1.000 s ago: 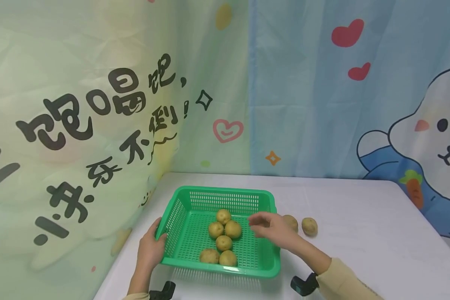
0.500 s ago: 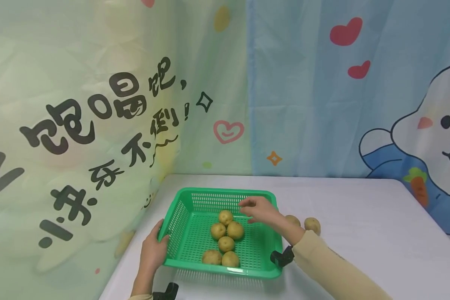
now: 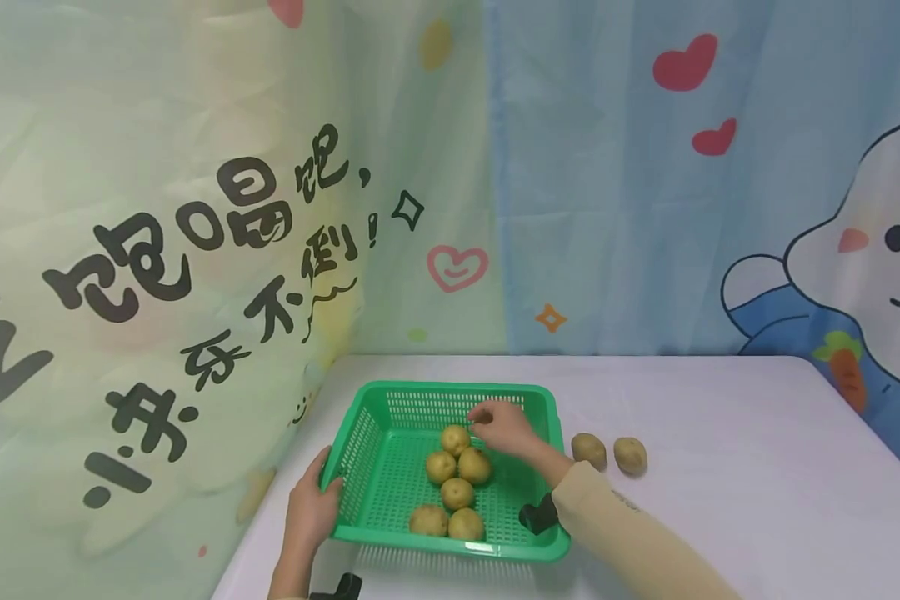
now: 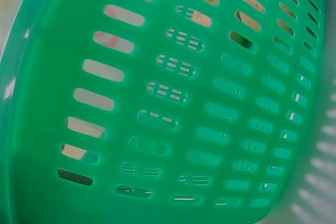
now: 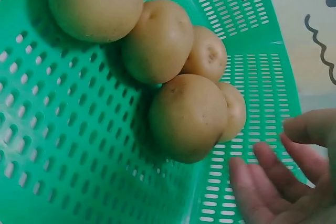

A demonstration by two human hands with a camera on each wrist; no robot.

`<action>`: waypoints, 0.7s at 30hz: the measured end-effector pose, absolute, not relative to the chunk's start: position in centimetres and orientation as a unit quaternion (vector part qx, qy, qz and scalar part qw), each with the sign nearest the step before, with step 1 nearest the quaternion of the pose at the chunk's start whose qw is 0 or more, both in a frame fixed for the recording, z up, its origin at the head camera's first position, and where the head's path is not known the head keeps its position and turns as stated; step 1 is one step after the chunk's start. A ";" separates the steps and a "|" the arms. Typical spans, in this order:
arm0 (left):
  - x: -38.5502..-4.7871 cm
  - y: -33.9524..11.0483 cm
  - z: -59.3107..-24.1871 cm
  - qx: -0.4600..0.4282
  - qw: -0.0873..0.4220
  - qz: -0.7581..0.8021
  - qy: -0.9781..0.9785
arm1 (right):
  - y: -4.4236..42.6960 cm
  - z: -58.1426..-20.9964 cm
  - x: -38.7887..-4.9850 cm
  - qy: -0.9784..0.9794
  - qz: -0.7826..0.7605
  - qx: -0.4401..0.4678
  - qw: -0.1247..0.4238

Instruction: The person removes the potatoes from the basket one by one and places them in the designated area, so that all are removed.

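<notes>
A green slotted plastic basket (image 3: 375,479) stands on the table. My left hand (image 3: 312,504) grips its left rim, thumb on the inner side. Several potatoes lie in the basket in a bunch running from the far potato (image 3: 455,438) to the near potato (image 3: 466,526). Over the basket's far part is my right hand (image 3: 504,429), close beside the far potato, its fingers loosely bent and holding nothing. The right wrist view shows these fingers (image 5: 241,182) spread and apart from the potatoes (image 5: 189,116). Only the basket's slotted side wall (image 4: 47,77) fills the left wrist view.
Two potatoes, a nearer-in potato (image 3: 588,450) and an outer potato (image 3: 631,456), lie on the white table (image 3: 750,475) right of the basket. A printed curtain (image 3: 592,208) hangs behind the table, and another printed sheet (image 3: 165,350) runs along the left.
My right hand has moved left and away from me across the basket, toward the far potato. The left hand keeps its grip on the rim. The whole head view has shifted slightly.
</notes>
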State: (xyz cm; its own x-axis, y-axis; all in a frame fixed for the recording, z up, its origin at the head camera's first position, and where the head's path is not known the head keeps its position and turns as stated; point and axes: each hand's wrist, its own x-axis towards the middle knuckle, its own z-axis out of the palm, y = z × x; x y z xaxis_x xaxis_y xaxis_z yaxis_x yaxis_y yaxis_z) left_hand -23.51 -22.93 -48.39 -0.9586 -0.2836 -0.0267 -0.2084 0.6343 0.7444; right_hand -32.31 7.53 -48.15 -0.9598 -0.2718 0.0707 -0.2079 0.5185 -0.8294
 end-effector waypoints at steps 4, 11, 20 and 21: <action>-23.6 -23.1 -48.3 0.139 0.038 -0.407 -0.902 | 7.1 -48.5 -32.4 0.891 -0.422 -0.167 0.025; -23.5 -23.2 -48.4 0.141 0.042 -0.410 -0.900 | 7.2 -49.2 -32.6 0.895 -0.402 -0.187 0.043; -23.5 -23.0 -48.3 0.136 0.045 -0.408 -0.902 | 7.5 -49.7 -32.4 0.898 -0.369 -0.227 0.081; -23.5 -23.0 -48.3 0.137 0.046 -0.406 -0.902 | 7.5 -49.8 -32.4 0.898 -0.365 -0.233 0.081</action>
